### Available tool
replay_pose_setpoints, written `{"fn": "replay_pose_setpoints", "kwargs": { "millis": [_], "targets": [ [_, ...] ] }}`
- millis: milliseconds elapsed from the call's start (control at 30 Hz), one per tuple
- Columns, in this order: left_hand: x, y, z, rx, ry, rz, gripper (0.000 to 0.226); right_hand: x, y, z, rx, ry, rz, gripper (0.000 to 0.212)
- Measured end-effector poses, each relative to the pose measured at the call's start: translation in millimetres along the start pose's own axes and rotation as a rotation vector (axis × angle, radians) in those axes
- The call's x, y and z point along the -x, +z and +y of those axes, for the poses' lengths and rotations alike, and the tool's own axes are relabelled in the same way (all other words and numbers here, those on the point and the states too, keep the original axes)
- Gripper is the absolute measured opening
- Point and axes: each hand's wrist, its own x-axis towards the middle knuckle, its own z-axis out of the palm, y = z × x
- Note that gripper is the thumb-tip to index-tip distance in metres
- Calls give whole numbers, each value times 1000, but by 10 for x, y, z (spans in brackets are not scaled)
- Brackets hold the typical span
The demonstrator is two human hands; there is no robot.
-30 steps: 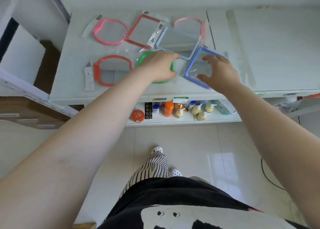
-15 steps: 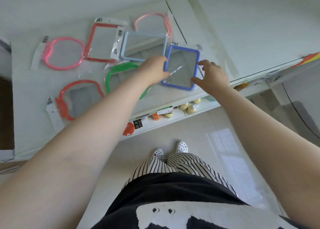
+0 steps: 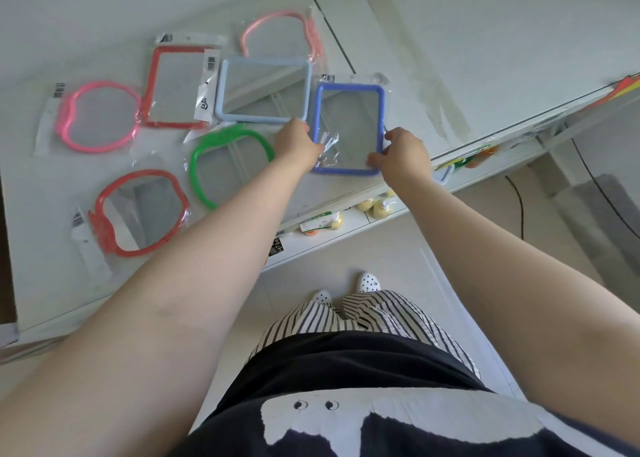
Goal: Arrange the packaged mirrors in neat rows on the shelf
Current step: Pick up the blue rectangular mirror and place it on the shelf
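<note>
Several packaged mirrors lie on the white shelf [image 3: 450, 41]. A dark blue rectangular mirror [image 3: 349, 124] sits near the front edge; my left hand [image 3: 297, 144] grips its left lower corner and my right hand [image 3: 401, 152] grips its right lower corner. To its left lies a light blue rectangular mirror [image 3: 264, 91], then a red rectangular mirror [image 3: 173, 86] and a pink apple-shaped mirror [image 3: 100, 117]. A green apple-shaped mirror [image 3: 221, 166] and a red apple-shaped mirror [image 3: 138, 211] form the front row. A pale pink mirror [image 3: 277, 34] lies at the back, partly under the light blue one.
A lower shelf [image 3: 346, 228] under the front edge holds yellow bottles [image 3: 381, 207] and an orange item. The tiled floor [image 3: 433, 242] and my feet are below. A black cable [image 3: 516, 197] runs on the floor at right.
Both hands closed on the dark blue mirror and turned it from a slanted position to upright beside the light blue one. My left hand left the green mirror. The view swung right.
</note>
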Motion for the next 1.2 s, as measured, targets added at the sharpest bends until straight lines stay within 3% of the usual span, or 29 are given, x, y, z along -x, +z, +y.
{"fn": "replay_pose_setpoints", "kwargs": {
  "millis": [300,400,833,1033,1200],
  "targets": [
    [117,-31,-21,510,-127,-217,37,99,-168,116,-445,164,88,35],
    [195,-74,108,590,-131,-289,32,180,-356,95,-596,201,88,5],
    [409,142,1118,783,-31,-267,19,81,-1304,472,-961,226,59,13],
    [716,719,1720,830,5,-265,19,-35,-1935,1088,-1068,256,32,24],
    [999,1398,2205,914,9,-266,17,-191,-2487,1708,-1088,306,39,21]
  ]
}}
